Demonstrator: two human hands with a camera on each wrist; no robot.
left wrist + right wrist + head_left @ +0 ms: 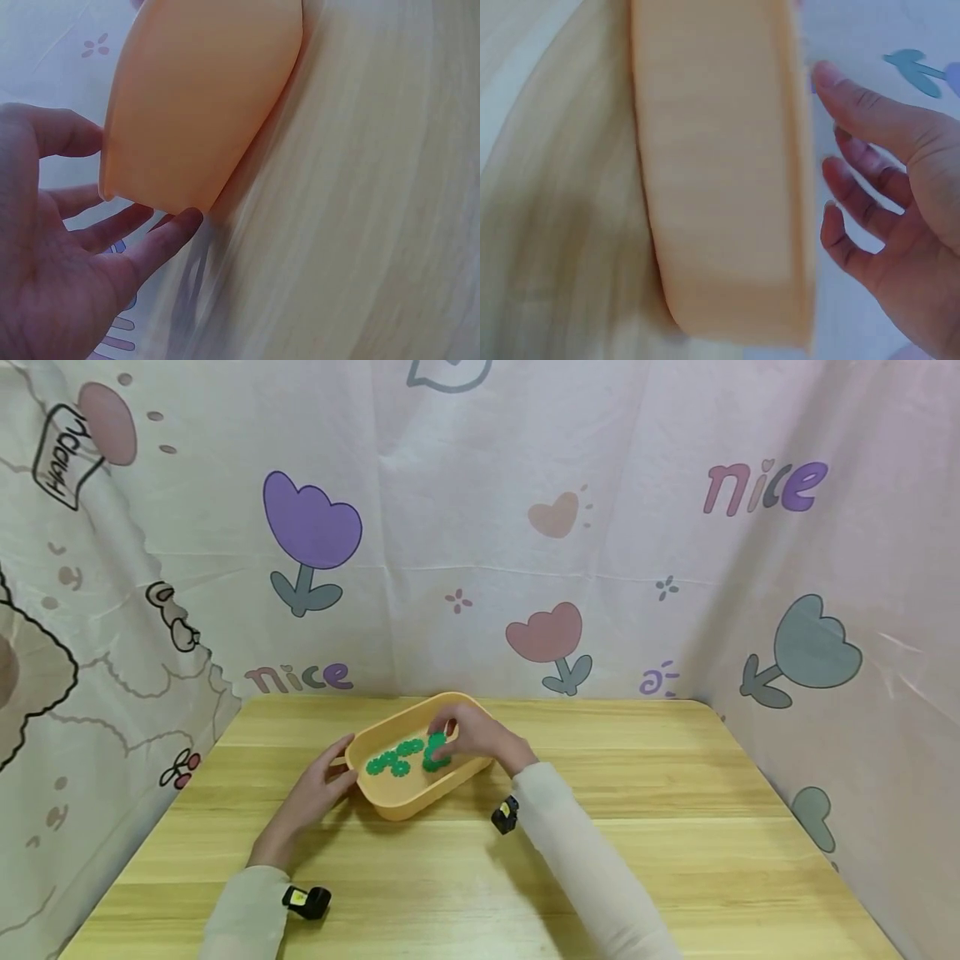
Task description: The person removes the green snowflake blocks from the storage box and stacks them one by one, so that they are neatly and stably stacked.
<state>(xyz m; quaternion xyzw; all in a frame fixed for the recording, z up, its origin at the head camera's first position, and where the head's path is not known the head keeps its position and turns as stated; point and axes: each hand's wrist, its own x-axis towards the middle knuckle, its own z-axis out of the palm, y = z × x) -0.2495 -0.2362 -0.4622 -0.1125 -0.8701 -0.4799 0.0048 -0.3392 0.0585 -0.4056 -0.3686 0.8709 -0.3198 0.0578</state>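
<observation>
Touching yellow tray (405, 808) on worktop (420, 893) w/ spread L hand (322, 785); holding R hand (476, 732), loosely parted & pinching nothing visible, over green pcs (389, 758) inside. Could tip tray by leaning on 1 end, or scatter pcs by snatching

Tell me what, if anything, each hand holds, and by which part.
The left hand holds the yellow tray by its left end. The right hand is at the green pieces; whether it grips one cannot be told.
</observation>
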